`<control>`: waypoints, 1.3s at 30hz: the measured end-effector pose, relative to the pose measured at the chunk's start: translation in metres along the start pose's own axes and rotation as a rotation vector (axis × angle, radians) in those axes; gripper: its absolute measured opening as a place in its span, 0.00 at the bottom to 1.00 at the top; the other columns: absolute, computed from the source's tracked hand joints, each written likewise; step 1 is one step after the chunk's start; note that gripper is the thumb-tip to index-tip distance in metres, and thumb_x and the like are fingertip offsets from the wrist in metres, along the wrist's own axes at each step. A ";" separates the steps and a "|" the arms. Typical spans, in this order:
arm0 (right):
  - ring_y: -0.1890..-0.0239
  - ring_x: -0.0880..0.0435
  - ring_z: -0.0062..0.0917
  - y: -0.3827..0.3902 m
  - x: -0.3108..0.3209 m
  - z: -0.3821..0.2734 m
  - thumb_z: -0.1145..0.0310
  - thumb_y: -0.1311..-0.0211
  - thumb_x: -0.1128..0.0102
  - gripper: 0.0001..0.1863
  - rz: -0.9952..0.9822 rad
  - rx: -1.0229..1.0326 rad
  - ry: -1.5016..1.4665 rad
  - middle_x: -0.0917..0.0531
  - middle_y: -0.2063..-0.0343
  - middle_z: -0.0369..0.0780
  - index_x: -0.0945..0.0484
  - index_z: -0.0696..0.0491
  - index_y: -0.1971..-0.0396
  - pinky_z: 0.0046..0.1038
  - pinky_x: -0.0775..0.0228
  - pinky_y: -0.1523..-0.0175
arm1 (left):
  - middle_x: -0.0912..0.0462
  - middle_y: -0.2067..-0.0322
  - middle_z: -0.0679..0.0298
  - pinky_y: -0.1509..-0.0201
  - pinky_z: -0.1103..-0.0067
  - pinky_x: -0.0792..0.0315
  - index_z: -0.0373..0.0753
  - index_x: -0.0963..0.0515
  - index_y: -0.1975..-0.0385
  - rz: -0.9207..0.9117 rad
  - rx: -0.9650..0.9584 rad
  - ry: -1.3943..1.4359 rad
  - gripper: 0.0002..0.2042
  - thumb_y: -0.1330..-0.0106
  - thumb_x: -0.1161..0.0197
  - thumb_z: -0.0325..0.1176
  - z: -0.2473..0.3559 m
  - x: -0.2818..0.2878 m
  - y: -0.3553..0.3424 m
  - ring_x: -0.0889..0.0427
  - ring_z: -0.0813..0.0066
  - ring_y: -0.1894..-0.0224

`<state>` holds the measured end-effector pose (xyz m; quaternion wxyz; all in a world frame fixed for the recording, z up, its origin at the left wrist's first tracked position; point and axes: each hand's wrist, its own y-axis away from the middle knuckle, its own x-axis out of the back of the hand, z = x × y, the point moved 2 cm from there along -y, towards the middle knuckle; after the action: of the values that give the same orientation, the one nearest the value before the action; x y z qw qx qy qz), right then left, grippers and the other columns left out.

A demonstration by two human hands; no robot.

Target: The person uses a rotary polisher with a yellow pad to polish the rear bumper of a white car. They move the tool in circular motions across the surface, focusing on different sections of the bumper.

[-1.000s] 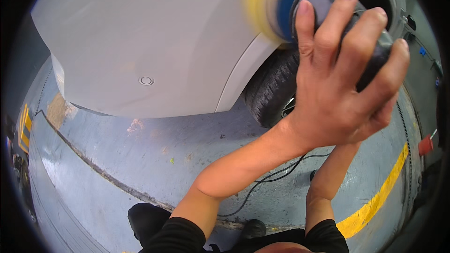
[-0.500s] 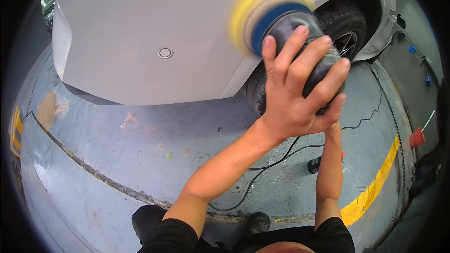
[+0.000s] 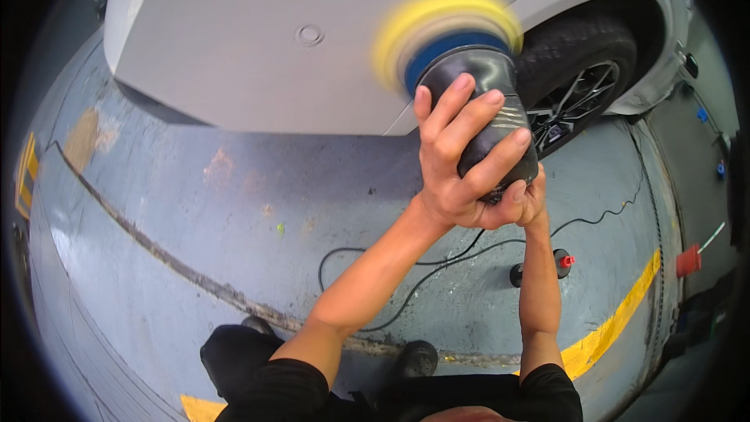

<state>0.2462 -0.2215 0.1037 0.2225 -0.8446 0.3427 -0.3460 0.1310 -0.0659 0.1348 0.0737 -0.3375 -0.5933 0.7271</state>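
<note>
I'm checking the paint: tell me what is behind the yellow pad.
The car's grey panel shows past the left edge of the yellow pad; the patch directly behind is covered.

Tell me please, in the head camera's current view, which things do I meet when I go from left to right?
Yellow-striped block, tan floor patch, round cover on the car's panel, blurred yellow polisher pad, small red cap, red container.
</note>
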 end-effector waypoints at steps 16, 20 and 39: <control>0.58 0.10 0.43 0.010 -0.020 0.029 0.27 0.47 0.29 0.53 -0.109 0.207 0.285 0.13 0.57 0.52 0.22 0.68 0.45 0.35 0.20 0.51 | 0.44 0.27 0.38 0.20 0.47 0.49 0.38 0.45 0.27 -0.064 0.149 -0.206 0.51 0.42 0.27 0.64 -0.012 0.048 0.071 0.46 0.40 0.22; 0.60 0.10 0.44 0.005 -0.031 0.024 0.28 0.50 0.28 0.50 -0.130 0.270 0.359 0.13 0.58 0.50 0.20 0.64 0.47 0.35 0.19 0.54 | 0.48 0.25 0.37 0.22 0.50 0.45 0.39 0.46 0.27 -0.007 0.317 -0.185 0.54 0.46 0.22 0.62 -0.007 0.059 0.089 0.46 0.40 0.22; 0.63 0.12 0.43 0.015 -0.052 0.033 0.34 0.58 0.22 0.45 -0.232 0.274 0.597 0.12 0.61 0.45 0.17 0.57 0.48 0.37 0.20 0.57 | 0.60 0.21 0.37 0.19 0.48 0.54 0.42 0.57 0.22 0.045 0.550 -0.064 0.62 0.49 0.17 0.56 -0.018 0.090 0.154 0.60 0.37 0.18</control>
<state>0.2364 -0.1887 0.0504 0.1830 -0.7016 0.2445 -0.6439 0.1184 -0.0492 -0.0428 0.1276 -0.2946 -0.3681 0.8726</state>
